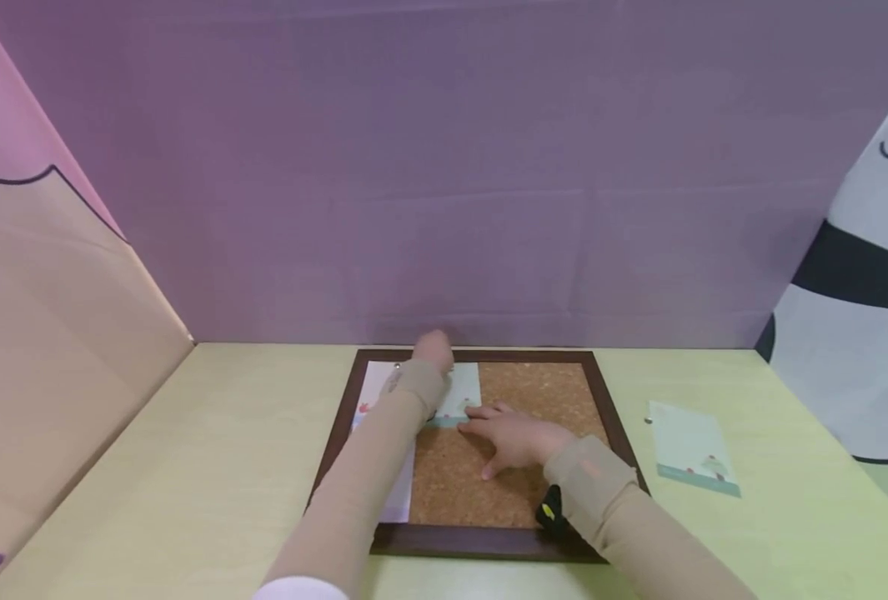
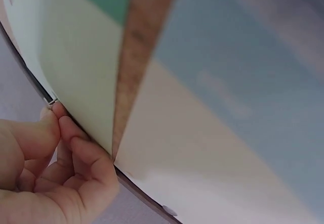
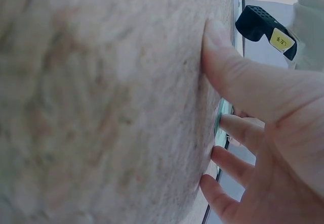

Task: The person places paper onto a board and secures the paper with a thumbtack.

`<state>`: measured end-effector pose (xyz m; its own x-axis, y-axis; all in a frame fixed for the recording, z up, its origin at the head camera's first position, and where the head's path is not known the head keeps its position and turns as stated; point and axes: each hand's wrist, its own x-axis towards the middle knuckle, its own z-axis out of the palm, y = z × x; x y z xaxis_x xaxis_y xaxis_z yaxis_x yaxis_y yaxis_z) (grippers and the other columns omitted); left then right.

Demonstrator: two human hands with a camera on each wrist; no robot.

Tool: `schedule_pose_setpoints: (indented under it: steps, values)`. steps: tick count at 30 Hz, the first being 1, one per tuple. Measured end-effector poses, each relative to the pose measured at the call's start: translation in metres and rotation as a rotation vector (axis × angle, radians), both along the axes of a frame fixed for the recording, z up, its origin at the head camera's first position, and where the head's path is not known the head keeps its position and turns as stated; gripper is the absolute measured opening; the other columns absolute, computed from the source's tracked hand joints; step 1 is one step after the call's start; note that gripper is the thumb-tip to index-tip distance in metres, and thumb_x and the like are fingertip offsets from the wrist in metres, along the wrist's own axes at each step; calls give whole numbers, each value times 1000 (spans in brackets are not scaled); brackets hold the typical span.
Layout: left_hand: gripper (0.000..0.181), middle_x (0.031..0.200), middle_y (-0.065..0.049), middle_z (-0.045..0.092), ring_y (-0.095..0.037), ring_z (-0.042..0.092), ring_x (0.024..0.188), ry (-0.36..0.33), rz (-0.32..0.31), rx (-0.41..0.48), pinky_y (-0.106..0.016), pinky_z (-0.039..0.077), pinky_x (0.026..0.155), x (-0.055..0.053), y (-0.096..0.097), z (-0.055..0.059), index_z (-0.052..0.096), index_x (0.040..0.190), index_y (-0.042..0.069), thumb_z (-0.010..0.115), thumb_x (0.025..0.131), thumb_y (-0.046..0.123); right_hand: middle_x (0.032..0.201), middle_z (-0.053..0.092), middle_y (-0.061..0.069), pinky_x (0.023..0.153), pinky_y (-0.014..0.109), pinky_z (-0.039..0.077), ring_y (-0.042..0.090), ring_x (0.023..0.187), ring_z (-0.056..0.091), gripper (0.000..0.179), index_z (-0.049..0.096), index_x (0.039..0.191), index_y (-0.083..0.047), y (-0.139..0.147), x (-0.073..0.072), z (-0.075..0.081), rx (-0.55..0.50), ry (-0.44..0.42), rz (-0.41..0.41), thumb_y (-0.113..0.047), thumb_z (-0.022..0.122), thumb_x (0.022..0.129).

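A cork board (image 1: 541, 387) in a dark brown frame lies on the table. At its far edge my left hand (image 1: 433, 352) pinches a small silver pushpin (image 2: 52, 102) between thumb and fingertips, at the top edge of a pale green note sheet (image 1: 460, 387). My right hand (image 1: 514, 437) lies spread on the board, its fingertips touching the sheet's lower corner and the thumb on the cork. Left of the green sheet is a white note sheet (image 1: 373, 382), with a silver pin (image 1: 397, 366) at its top edge; my left forearm hides part of it.
Another pale green note sheet (image 1: 691, 442) lies on the table right of the board, with a small silver pin (image 1: 648, 421) beside its upper left corner. A lilac-white sheet (image 1: 398, 500) covers the board's lower left. A purple backdrop (image 1: 451, 167) stands behind the table.
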<state>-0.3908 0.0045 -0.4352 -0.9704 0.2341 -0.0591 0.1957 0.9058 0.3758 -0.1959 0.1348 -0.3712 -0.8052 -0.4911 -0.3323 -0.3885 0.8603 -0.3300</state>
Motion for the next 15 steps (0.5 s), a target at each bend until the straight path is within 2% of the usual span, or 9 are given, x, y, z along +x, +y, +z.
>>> schedule_pose_setpoints:
  steps: [1, 2, 4, 8, 11, 13, 14, 15]
  values:
    - [7, 89, -15, 69, -31, 65, 90, 4, 7, 1, -39, 52, 82, 8, 1, 7, 68, 82, 2, 64, 77, 3, 155, 26, 3, 112, 55, 21, 35, 143, 19, 69, 44, 141, -17, 0, 0, 0, 2, -5, -6, -27, 74, 79]
    - [8, 94, -16, 70, -31, 65, 95, -28, 20, -4, -39, 52, 86, 20, 2, 20, 68, 86, 0, 64, 79, 3, 156, 26, 3, 112, 56, 21, 34, 143, 19, 70, 44, 141, -18, 0, 0, 0, 4, -8, -11, -27, 74, 79]
    - [10, 96, -16, 69, -31, 64, 96, -7, 26, -18, -38, 51, 87, 35, 3, 33, 68, 89, -1, 62, 82, 3, 156, 24, 1, 113, 55, 21, 33, 144, 17, 70, 44, 142, -18, 0, 0, 1, 5, -20, -23, -27, 73, 79]
    - [13, 100, -15, 69, -29, 64, 99, 20, 29, -33, -37, 50, 89, 49, 6, 44, 67, 95, -1, 58, 86, 3, 156, 23, 0, 113, 55, 21, 33, 144, 15, 69, 43, 142, -19, 1, -1, 2, 5, -33, -37, -27, 73, 80]
    - [14, 101, -15, 69, -29, 63, 100, 9, 28, -21, -37, 50, 90, 46, 8, 41, 67, 96, 0, 56, 88, 2, 156, 24, 1, 113, 54, 21, 34, 144, 16, 69, 44, 142, -18, 2, -1, 2, 7, -24, -34, -26, 73, 80]
    - [14, 102, -16, 68, -30, 63, 101, -31, 24, -22, -38, 50, 91, 40, 9, 36, 66, 96, -1, 54, 89, 1, 156, 25, 2, 113, 54, 22, 34, 143, 17, 69, 44, 141, -18, 2, -1, 0, 4, -20, -29, -26, 74, 80]
    - [15, 103, -16, 68, -30, 63, 102, -49, 23, -23, -38, 50, 92, 34, 9, 29, 66, 97, -1, 54, 89, 2, 156, 25, 2, 113, 54, 22, 34, 143, 17, 69, 44, 141, -18, 2, -1, -1, 5, -18, -25, -27, 74, 79]
    - [13, 98, -17, 68, -31, 63, 97, -17, 12, -23, -38, 51, 87, 23, 8, 14, 66, 94, -1, 56, 86, 2, 156, 25, 1, 113, 54, 22, 34, 143, 17, 69, 44, 141, -18, 2, 0, -2, 4, -20, -22, -27, 74, 79]
